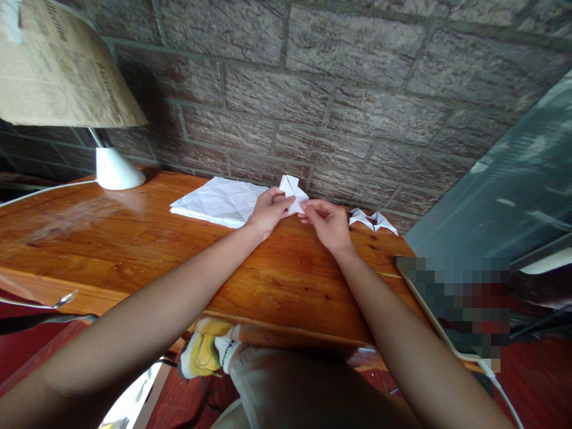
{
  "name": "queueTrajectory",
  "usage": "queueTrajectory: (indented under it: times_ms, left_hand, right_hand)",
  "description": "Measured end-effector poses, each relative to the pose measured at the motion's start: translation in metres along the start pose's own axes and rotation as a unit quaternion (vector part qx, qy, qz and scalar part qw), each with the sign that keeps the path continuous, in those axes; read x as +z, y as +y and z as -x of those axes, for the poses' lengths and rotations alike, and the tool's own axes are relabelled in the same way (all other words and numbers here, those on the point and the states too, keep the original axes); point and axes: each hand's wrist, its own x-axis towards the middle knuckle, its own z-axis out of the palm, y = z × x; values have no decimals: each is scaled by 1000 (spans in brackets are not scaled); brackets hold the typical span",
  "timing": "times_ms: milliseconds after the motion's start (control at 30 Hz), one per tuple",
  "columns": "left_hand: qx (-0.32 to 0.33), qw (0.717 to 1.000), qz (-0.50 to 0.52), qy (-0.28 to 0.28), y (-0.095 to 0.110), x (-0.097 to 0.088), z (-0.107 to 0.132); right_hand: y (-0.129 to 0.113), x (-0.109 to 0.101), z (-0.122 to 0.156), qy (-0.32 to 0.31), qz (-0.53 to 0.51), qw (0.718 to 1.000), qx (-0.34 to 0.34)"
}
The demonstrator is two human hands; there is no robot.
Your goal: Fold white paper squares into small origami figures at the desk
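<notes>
A small folded white paper piece (294, 192) is held up between both hands over the far side of the wooden table. My left hand (269, 213) pinches its left and lower side, with the thumb across the front. The fingertips of my right hand (328, 223) are closed on its lower right edge. Left of my left hand lies a stack of creased white paper sheets (218, 199). Beyond my right hand stand two folded white paper pieces, one (358, 217) beside the other (384, 223).
A lamp with a white base (117, 170) and newspaper-covered shade (67, 71) stands at the table's (286, 286) back left. A stone-block wall (277, 89) rises behind. At the right edge lies a flat device (429, 298), partly blurred out, with a white cable (496, 381).
</notes>
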Motion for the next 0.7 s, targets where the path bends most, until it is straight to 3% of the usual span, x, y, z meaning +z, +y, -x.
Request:
queueTrajectory:
  times_ms: [233,533,700]
  left_hand:
    - [-48,998,30,-1,4,1,1]
    - [-61,997,33,-18,8,1,2]
    - [-80,996,43,4,4,-1,-1]
  right_hand:
    - [5,5,1,69,44,996,-26]
    - [3,0,3,28,131,989,-69]
    - [-2,0,4,30,232,964,-127]
